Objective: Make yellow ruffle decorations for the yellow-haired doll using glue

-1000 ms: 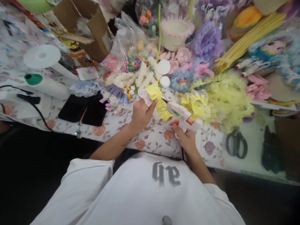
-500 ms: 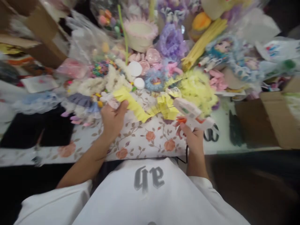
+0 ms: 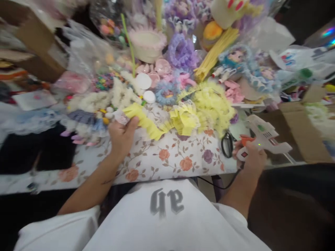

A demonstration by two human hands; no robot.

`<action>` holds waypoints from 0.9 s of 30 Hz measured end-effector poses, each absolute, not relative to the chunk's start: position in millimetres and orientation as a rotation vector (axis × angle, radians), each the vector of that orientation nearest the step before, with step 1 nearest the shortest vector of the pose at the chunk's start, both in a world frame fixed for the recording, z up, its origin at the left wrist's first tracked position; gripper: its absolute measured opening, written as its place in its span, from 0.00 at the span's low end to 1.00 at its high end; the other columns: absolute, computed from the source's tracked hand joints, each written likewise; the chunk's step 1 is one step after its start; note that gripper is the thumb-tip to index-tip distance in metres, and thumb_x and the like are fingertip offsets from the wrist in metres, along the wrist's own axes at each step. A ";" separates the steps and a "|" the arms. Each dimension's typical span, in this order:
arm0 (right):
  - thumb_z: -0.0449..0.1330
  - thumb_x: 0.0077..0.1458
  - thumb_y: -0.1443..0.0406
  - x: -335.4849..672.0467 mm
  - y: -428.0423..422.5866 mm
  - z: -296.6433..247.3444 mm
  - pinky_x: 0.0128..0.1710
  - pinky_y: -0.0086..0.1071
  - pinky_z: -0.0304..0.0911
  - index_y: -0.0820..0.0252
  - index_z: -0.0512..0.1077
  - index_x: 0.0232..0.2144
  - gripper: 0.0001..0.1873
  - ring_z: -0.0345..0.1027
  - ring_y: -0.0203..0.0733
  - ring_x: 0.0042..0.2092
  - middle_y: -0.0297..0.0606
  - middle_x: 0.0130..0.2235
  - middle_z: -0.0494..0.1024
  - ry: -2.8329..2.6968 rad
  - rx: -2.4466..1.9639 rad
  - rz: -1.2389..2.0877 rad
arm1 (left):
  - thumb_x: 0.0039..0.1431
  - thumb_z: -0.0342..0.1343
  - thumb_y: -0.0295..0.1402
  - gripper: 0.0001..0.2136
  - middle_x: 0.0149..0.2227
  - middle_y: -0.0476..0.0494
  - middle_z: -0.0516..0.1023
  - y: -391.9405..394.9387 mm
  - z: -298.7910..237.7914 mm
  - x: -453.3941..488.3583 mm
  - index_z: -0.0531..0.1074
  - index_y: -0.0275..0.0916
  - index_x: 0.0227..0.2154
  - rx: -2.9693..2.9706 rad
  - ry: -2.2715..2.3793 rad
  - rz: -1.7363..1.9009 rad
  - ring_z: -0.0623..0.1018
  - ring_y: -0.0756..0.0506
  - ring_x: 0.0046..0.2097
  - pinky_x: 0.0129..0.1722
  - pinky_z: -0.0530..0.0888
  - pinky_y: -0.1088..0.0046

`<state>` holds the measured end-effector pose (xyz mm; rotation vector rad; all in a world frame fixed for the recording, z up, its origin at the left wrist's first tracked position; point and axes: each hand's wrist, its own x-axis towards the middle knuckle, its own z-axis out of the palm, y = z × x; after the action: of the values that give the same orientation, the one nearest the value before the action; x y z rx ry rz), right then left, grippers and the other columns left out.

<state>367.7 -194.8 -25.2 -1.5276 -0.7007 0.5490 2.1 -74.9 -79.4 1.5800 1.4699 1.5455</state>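
My left hand [image 3: 122,134] pinches one end of a pleated yellow ribbon [image 3: 150,128] with white lace along its edge. The ribbon runs to the right across the flowered cloth [image 3: 149,157] and ends in a bunched, folded heap. Off to the right, my right hand [image 3: 251,157] is wrapped around the handle of a white glue gun [image 3: 264,134] with an orange trigger, held over the table's right part and apart from the ribbon. Black-handled scissors [image 3: 227,144] lie just left of the glue gun. A fluffy yellow trim [image 3: 211,104] lies behind the ribbon.
Dolls, a pink-edged basket [image 3: 148,45], a purple ruffled ring [image 3: 183,52] and white discs [image 3: 143,81] crowd the back. A cardboard box [image 3: 300,129] stands at the right. Black fabric [image 3: 56,148] lies at the left. A black cord [image 3: 214,184] hangs below the table edge.
My right hand has carried the glue gun away from the ribbon, to the right past the scissors. My left hand still grips the ribbon's end. The whole view has shifted slightly.
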 end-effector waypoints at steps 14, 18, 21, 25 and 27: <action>0.64 0.56 0.54 221.6 -162.6 -69.1 0.21 0.29 0.60 0.59 0.79 0.46 0.19 0.64 0.35 0.23 0.33 0.23 0.77 -1.245 -1.386 1.394 | 0.68 0.50 0.44 0.16 0.25 0.47 0.76 -86.4 -73.5 5.0 0.73 0.39 0.30 1.969 1.554 1.504 0.78 0.47 0.31 0.34 0.71 0.70; 0.63 0.56 0.55 216.4 -165.5 -66.1 0.23 0.30 0.61 0.60 0.78 0.45 0.19 0.68 0.37 0.24 0.34 0.23 0.76 -1.235 -1.324 1.400 | 0.69 0.49 0.43 0.16 0.26 0.47 0.77 -87.9 -72.4 4.9 0.72 0.39 0.30 2.025 1.546 1.492 0.78 0.46 0.31 0.35 0.71 0.69; 0.63 0.56 0.55 213.3 -165.1 -62.9 0.24 0.31 0.63 0.60 0.78 0.44 0.18 0.69 0.38 0.25 0.33 0.23 0.76 -1.230 -1.326 1.404 | 0.68 0.50 0.43 0.15 0.29 0.45 0.80 -88.9 -73.7 5.3 0.74 0.39 0.34 2.049 1.578 1.483 0.79 0.45 0.33 0.36 0.71 0.68; 0.62 0.58 0.55 212.7 -164.7 -64.6 0.23 0.30 0.63 0.61 0.77 0.45 0.19 0.67 0.36 0.23 0.33 0.23 0.76 -1.246 -1.332 1.439 | 0.68 0.50 0.42 0.15 0.30 0.43 0.81 -89.7 -75.2 6.0 0.76 0.39 0.35 2.056 1.592 1.477 0.80 0.44 0.35 0.37 0.72 0.67; 0.62 0.58 0.55 213.7 -165.1 -67.0 0.23 0.30 0.63 0.61 0.77 0.46 0.19 0.67 0.36 0.23 0.33 0.23 0.76 -1.252 -1.336 1.435 | 0.68 0.49 0.43 0.15 0.30 0.43 0.81 -89.9 -75.0 6.2 0.75 0.39 0.34 2.044 1.594 1.462 0.80 0.43 0.35 0.37 0.72 0.66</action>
<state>213.7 -165.1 -67.0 -1.3359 -1.2517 1.4349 6.2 -89.9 -75.0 2.0440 1.5944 1.4625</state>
